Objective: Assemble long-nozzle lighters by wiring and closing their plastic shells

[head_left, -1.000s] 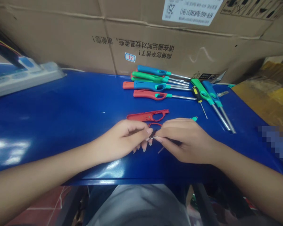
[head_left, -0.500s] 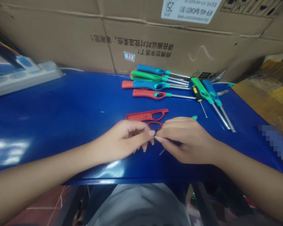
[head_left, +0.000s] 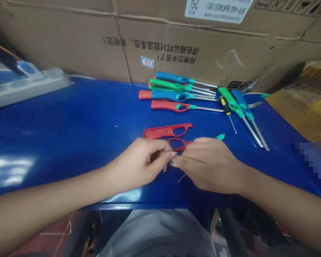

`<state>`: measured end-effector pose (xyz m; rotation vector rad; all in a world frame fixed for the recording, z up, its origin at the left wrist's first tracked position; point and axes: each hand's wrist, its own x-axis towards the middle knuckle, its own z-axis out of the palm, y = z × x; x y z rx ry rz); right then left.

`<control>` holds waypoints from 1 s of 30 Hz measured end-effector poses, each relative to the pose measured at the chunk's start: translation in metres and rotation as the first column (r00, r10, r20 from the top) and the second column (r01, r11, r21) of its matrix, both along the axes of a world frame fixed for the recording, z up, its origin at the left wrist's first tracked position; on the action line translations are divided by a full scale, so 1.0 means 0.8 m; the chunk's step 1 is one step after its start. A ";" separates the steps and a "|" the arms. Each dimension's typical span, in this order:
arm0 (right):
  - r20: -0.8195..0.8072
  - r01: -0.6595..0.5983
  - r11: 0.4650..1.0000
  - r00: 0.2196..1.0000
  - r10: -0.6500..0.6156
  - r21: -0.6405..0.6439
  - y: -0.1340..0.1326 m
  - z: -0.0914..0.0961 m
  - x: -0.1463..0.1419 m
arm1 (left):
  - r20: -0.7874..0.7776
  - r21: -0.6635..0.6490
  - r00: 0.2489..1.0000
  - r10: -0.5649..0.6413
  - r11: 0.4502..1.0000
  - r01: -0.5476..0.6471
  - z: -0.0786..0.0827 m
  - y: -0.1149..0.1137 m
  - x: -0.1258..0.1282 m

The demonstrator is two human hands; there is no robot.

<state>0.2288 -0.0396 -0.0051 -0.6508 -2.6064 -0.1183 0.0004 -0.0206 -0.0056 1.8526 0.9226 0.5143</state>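
Note:
My left hand (head_left: pixel 147 157) and my right hand (head_left: pixel 211 164) meet over the blue table, fingertips closed in a pinch. Between them shows a thin pale wire-like piece (head_left: pixel 173 160), too small to identify. Just beyond lies a red lighter handle half (head_left: pixel 156 132), its hollow inside facing up. A second red handle half (head_left: pixel 177 139) shows its loop, the remainder covered by my hands. Beneath my right fingers pokes a thin greyish strip (head_left: pixel 181 177). Past the right knuckles sits a small teal part (head_left: pixel 220 136).
Several long-necked lighters (head_left: pixel 171 106) lie at the back, with a black-and-yellow screwdriver (head_left: pixel 224 105) beside them. A large cardboard box (head_left: pixel 77 46) stands behind. At left is a white power strip (head_left: pixel 53 84); at right, a taped yellow-brown carton (head_left: pixel 302 103). A tiny pale sliver (head_left: pixel 116 126) lies left of centre.
My right hand has rolled, its knuckles now more on top, and shifted slightly lower. More of the second red handle half and the teal part shows. Both hands stay together.

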 end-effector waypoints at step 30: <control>-0.130 0.040 0.993 0.990 -0.054 -0.110 0.016 0.000 0.006 | 0.166 -0.362 0.986 0.021 0.931 0.041 0.016 0.020 -0.008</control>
